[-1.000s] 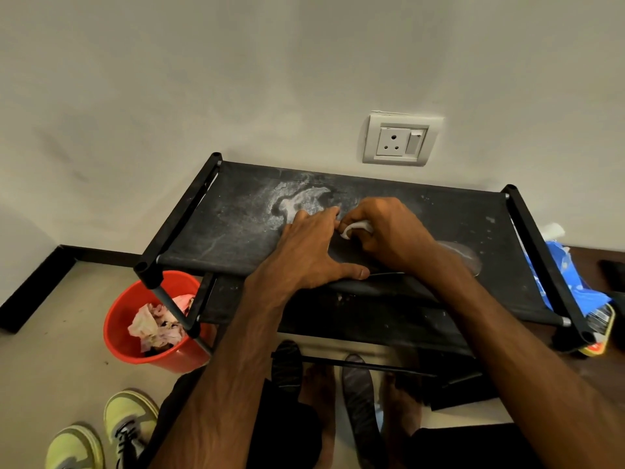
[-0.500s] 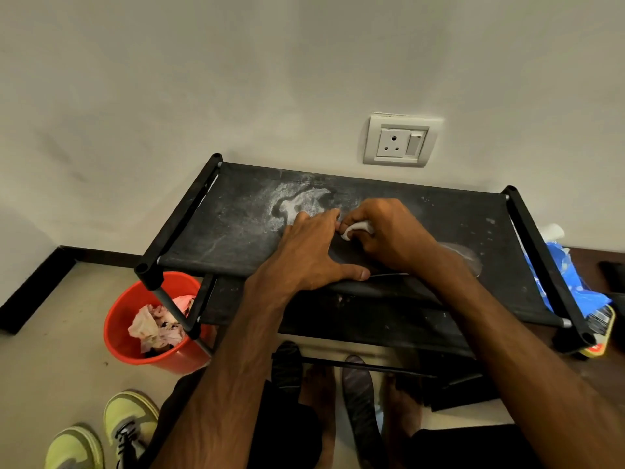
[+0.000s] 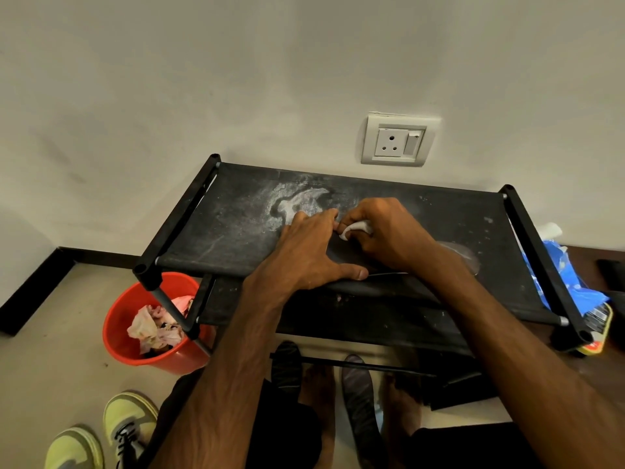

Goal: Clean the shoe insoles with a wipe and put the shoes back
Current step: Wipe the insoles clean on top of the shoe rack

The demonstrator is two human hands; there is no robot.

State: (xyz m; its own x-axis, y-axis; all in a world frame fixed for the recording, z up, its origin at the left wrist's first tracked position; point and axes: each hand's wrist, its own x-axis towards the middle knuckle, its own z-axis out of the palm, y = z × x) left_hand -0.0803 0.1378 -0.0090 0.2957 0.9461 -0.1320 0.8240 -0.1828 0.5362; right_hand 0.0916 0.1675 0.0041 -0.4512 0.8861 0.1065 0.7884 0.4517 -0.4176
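Right hand (image 3: 384, 233) still pinching wipe (image 3: 355, 227), left hand (image 3: 309, 253) unmoved on insole (image 3: 460, 254)

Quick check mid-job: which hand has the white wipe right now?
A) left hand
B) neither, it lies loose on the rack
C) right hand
C: the right hand pinches the white wipe on top of the rack, while the left hand rests flat beside it.
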